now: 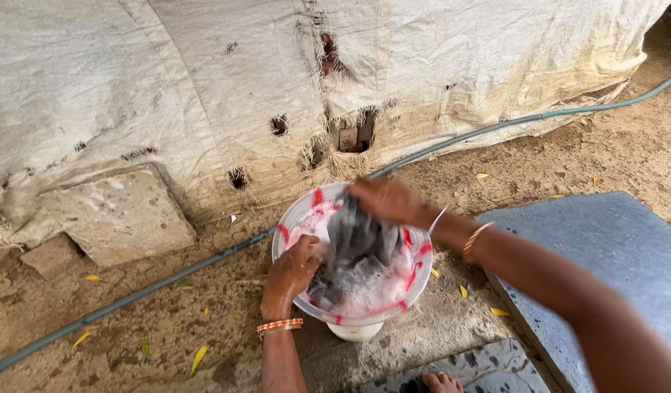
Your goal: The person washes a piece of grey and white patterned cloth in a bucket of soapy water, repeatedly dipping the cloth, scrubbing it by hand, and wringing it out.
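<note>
Both hands (292,273) gripping grey cloth (357,236), in basin (295,215)

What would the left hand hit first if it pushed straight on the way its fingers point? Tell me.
Most likely the wet grey cloth. The left hand sits at the rim of the basin, its fingers aimed up and right into the suds, already at the cloth's lower edge. Depth is hard to judge.

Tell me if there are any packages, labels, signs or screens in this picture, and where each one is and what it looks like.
None in view: no package, label, sign or screen. The hands hold a grey cloth in a white-and-red basin on dirt ground, before a torn pale tarp.
</note>
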